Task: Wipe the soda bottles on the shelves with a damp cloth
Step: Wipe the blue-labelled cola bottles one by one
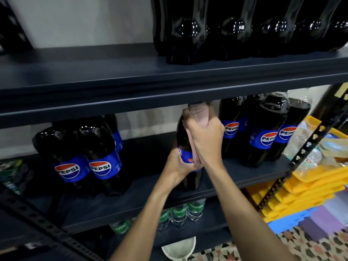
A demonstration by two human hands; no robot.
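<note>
A dark Pepsi bottle [181, 136] stands at the front middle of the dark middle shelf [244, 178]. My left hand [178, 164] grips it low, around the blue label. My right hand [205, 136] holds a pink cloth [199, 115] wrapped over the bottle's neck and upper side; the cap is hidden. More Pepsi bottles stand to the left [101, 153] and to the right [267, 130] on the same shelf. Dark bottles [226, 34] fill the right side of the upper shelf.
Green-labelled Sprite bottles [178, 211] stand on the lower shelf. A white bowl-like container [178, 247] sits on the floor below. Stacked yellow trays [310, 187] with clear plastic items lie right of the slotted shelf post [301, 153]. The upper shelf's edge [131, 102] hangs just above the cloth.
</note>
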